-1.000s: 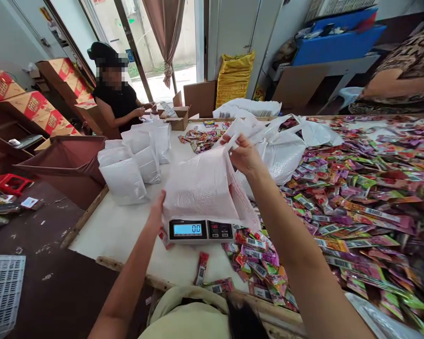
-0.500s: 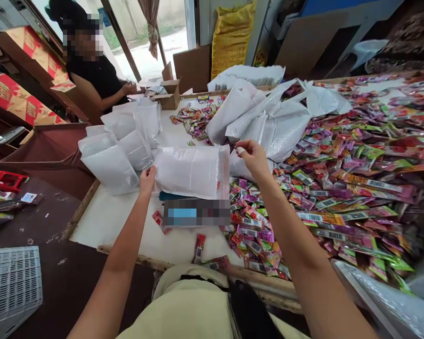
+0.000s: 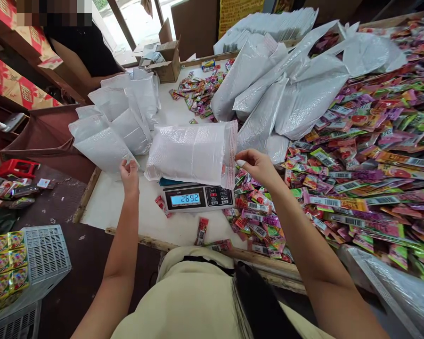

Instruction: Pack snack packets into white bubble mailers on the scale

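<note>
A filled white bubble mailer [image 3: 189, 153] lies across a digital scale [image 3: 201, 197], hiding most of its pan; the blue display reads 269.2. Its striped flap end [image 3: 230, 155] points right. My right hand [image 3: 259, 169] is beside that flap, fingers loosely curled, thumb and index slightly apart, with white on one fingertip. Left of the mailer, my left hand [image 3: 129, 179] hovers at the lower corner of a standing white bubble mailer [image 3: 104, 146], fingers half curled and apart; contact with that corner is unclear. More upright mailers [image 3: 125, 106] stand behind it.
Loose candy packets [image 3: 353, 174] cover the table's right side. More filled mailers [image 3: 311, 99] lean behind the scale. A small cardboard box [image 3: 167, 61] stands at the back, near another person [image 3: 79, 52]. Plastic crates [image 3: 45, 254] sit on the floor at left.
My left hand has let go of the mailer on the scale and moved left to the standing mailers. My right hand has come down closer to the flap. The view has tilted downward.
</note>
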`<state>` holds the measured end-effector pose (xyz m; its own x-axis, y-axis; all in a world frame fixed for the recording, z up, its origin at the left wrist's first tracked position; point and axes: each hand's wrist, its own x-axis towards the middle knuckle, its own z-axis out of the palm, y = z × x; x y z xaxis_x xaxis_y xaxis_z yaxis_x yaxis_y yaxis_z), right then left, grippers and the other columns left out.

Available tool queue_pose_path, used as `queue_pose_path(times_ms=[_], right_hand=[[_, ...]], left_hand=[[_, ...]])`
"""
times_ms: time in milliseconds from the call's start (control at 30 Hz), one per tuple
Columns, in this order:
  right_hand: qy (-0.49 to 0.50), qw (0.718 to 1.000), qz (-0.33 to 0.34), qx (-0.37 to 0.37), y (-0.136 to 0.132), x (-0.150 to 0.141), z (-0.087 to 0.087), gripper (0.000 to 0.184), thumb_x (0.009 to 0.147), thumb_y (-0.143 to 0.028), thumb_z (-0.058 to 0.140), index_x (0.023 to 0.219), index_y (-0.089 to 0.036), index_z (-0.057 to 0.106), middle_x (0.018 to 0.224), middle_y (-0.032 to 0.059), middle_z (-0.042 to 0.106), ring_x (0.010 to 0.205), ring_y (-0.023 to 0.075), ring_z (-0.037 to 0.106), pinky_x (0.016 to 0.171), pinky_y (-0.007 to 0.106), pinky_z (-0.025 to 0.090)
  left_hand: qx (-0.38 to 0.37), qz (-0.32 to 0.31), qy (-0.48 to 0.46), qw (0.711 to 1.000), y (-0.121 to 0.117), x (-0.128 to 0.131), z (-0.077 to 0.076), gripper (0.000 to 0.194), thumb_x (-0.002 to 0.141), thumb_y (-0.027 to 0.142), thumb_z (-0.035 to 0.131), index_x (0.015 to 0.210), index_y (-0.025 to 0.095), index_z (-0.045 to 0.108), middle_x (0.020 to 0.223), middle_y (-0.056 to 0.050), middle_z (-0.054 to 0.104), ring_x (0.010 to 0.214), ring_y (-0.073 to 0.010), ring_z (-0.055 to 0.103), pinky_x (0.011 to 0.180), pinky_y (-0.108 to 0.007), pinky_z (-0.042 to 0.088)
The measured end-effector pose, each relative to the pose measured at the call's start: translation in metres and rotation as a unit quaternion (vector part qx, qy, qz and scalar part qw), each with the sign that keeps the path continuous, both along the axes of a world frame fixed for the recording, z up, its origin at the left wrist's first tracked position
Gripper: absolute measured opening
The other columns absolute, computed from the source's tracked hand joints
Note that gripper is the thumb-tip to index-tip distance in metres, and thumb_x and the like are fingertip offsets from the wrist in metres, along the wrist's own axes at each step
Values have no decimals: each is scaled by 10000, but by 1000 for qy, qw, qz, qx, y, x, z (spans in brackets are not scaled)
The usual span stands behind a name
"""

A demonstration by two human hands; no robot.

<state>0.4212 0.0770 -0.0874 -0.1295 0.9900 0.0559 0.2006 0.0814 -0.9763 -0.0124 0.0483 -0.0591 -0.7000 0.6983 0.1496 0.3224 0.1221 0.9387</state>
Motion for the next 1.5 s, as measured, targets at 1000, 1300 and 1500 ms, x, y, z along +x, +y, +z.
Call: queue_pose_path(times_ms=[1000, 1300, 1500], right_hand=[[-100, 993, 63, 32, 32, -49, 6, 231, 625, -178, 700, 856, -185, 708, 667, -26, 590, 686, 164, 542, 713, 300, 462], [-101, 994, -3, 28, 17, -32, 24, 119, 633, -214, 654, 749, -190, 666, 650, -27, 573, 629, 129, 465, 612, 262, 375], [-41, 999, -24, -5, 18, -41, 12, 104, 596, -245, 666, 656, -197, 595, 571, -46, 492, 572, 115, 435, 550, 261, 405]], left_hand=[[-19, -3, -57, 998, -8, 16, -13, 488, 904, 480, 687, 1261, 180, 542, 1153, -128, 649, 1104, -205, 636, 1023, -343, 471], [-38, -4, -65, 997, -15, 17, -20, 448, 900, 377, 690, 1282, 194, 545, 1170, -119, 660, 1093, -200, 646, 1027, -357, 477], [-42, 3, -68, 997, -20, 18, -13, 384, 902, 326, 677, 1250, 210, 562, 1171, -114, 666, 1101, -199, 638, 1007, -347, 482]])
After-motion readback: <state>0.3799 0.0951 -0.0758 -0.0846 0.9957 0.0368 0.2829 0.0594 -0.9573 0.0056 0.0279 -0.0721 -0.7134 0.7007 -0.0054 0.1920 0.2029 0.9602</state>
